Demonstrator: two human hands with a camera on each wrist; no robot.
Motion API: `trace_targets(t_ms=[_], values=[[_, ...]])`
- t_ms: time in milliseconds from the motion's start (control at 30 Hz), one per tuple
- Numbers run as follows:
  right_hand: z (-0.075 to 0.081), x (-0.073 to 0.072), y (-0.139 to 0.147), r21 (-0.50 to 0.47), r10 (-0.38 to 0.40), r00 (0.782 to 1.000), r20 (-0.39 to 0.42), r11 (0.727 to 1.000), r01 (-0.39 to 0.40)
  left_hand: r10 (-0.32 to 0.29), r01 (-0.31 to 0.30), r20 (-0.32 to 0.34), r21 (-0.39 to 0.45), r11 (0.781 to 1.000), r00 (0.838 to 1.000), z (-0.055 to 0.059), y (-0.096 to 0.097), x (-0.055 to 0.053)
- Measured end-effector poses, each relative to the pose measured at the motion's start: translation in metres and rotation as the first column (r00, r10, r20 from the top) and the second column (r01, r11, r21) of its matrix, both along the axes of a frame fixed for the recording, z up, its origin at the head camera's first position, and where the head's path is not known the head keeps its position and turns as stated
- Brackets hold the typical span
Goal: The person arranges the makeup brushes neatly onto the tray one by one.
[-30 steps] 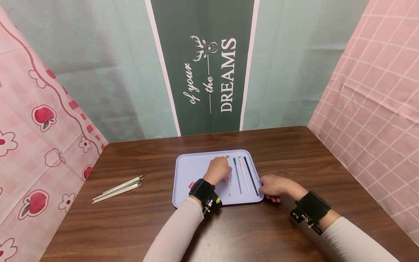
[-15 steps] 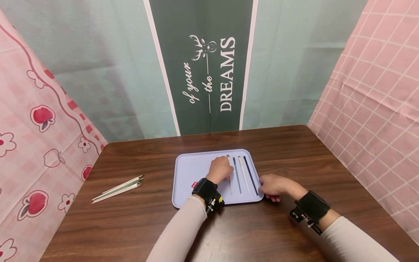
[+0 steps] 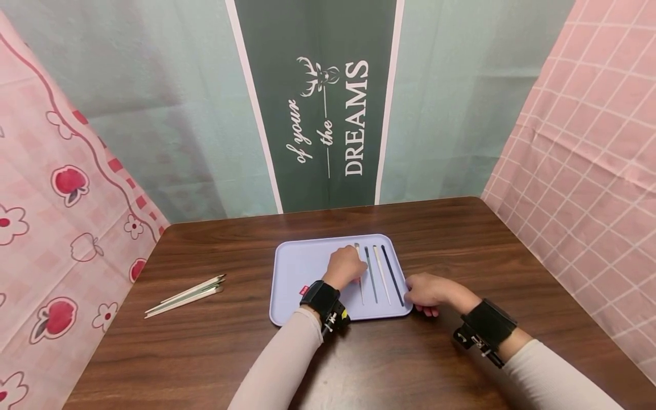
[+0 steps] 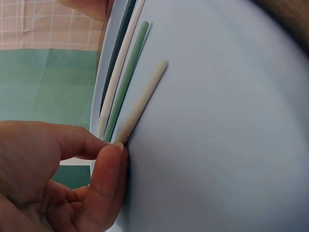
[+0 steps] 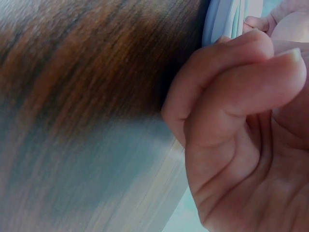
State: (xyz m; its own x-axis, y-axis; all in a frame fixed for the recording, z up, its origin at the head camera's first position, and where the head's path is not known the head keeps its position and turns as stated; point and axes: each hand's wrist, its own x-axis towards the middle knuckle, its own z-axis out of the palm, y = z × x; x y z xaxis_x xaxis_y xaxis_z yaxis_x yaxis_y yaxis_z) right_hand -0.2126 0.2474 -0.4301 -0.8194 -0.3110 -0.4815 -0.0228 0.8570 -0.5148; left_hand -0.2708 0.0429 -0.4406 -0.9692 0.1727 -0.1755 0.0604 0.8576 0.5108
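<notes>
A beige brush [image 4: 145, 101] is held pinched between the thumb and fingers of the left hand [image 3: 345, 266], its bare handle end projecting beyond the fingertips over the lilac tray [image 3: 302, 256]; compared with one second earlier, its lower end has been shifted slightly rightward, closer to the green brush [image 3: 372, 276]. The cream brush [image 3: 382, 274] and dark brush [image 3: 393, 275] are laid farther right, where the right hand [image 3: 427, 289], fingers curled, is placed at the tray's edge, though whether the rim is gripped cannot be told. The beige brush's middle is hidden from the head view by the left hand, and a brush bundle [image 3: 185, 302] is noted well apart, left on the table [image 3: 384, 364].
</notes>
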Motion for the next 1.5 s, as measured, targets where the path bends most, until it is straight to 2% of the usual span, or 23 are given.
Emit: trace_targets(t_ms=[267, 433, 700, 900, 1267, 1500], values=[[0.001, 0.000, -0.002, 0.005, 0.008, 1.000, 0.001, 1.000, -0.008, -0.031, 0.029, -0.042, -0.043, 0.999, 0.999, -0.001, -0.002, 0.000], [0.003, 0.001, -0.002, 0.004, 0.003, 1.000, 0.003, 1.000, -0.003, -0.033, 0.031, -0.033, -0.062, 0.998, 0.999, 0.001, -0.003, 0.000], [0.002, 0.000, -0.001, 0.009, -0.002, 1.000, 0.001, 1.000, 0.002, 0.003, -0.004, -0.004, -0.053, 0.999, 1.000, 0.003, -0.003, 0.001], [0.000, 0.000, -0.001, 0.007, 0.007, 1.000, -0.001, 1.000, -0.007, -0.008, 0.008, -0.002, -0.067, 0.998, 1.000, 0.006, -0.008, 0.004], [0.001, 0.000, 0.000, 0.018, 0.002, 1.000, -0.018, 1.000, -0.002, -0.078, 0.065, -0.068, -0.177, 0.982, 0.995, 0.018, -0.031, 0.014], [0.000, 0.000, 0.001, 0.024, 0.009, 1.000, -0.023, 1.000, -0.008, -0.139, 0.115, -0.070, -0.273, 0.955, 0.988, 0.025, -0.057, 0.029]])
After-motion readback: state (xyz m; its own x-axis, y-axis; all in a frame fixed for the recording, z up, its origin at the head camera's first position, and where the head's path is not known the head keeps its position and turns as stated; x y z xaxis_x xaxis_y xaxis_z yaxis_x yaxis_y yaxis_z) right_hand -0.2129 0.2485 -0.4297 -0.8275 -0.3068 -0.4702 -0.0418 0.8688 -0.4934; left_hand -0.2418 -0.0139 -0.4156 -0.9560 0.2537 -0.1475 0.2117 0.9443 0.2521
